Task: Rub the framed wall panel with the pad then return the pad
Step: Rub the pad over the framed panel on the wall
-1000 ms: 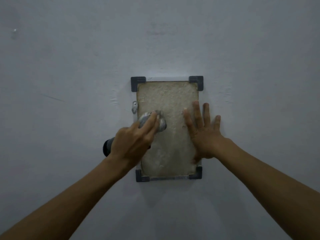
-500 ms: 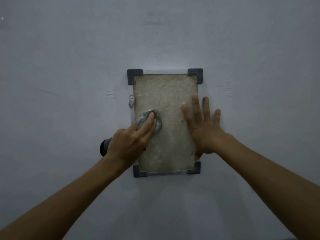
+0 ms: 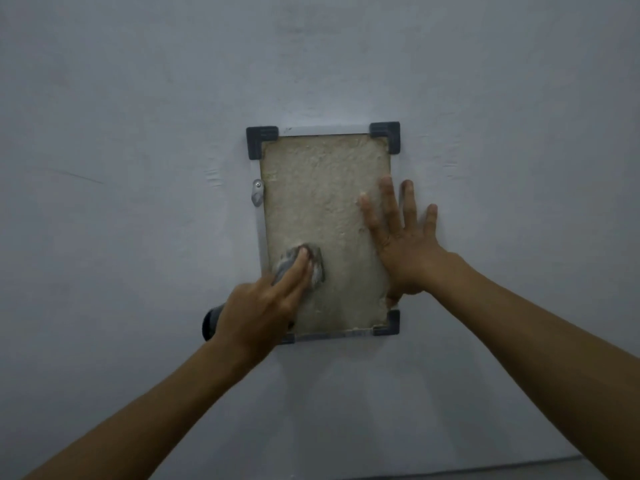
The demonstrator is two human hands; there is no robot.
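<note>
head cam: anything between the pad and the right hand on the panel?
Nothing. In the head view only bare rough panel surface separates the pad, under the left hand, from the right hand.

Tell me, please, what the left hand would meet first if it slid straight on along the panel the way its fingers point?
The left hand points up and right. Past the pad lies only bare panel, so probably the frame's top right corner bracket, if anything.
</note>
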